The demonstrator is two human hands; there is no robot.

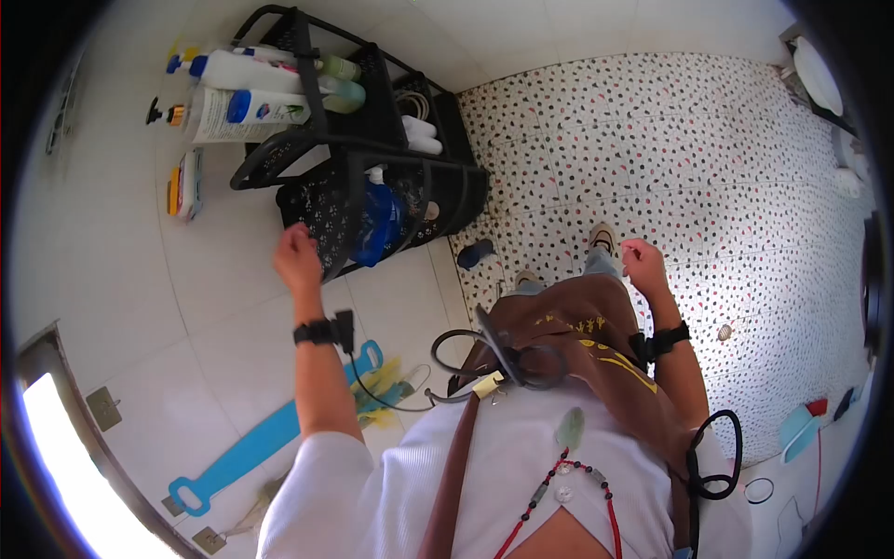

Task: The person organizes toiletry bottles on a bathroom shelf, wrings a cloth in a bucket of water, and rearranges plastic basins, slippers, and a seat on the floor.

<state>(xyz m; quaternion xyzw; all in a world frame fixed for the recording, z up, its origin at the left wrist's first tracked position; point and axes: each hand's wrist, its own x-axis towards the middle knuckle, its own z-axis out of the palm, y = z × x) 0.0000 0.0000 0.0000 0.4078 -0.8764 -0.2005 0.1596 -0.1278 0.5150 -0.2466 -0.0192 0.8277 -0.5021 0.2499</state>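
My left hand (298, 258) is raised beside the lower end of a black shelf rack (321, 207), its fingers curled in. Nothing shows in it, and whether it touches the rack's edge I cannot tell. A blue bottle (380, 222) with a white cap sits in the rack close by. Over the speckled floor, in front of my body, my right hand (643, 262) is closed in a loose fist with nothing visible inside. Each wrist wears a black strap. A brown apron (582, 312) with yellow lettering covers my front, and black cables (503, 359) lie across it.
Pump bottles and tubes (251, 88) stand on the rack's upper shelf. A blue strap with loop handles (247, 447) hangs along the tiled wall. Speckled floor tiles (605, 140) spread ahead. A dark blue object (475, 253) rests near my feet, and a teal dustpan (798, 431) is at right.
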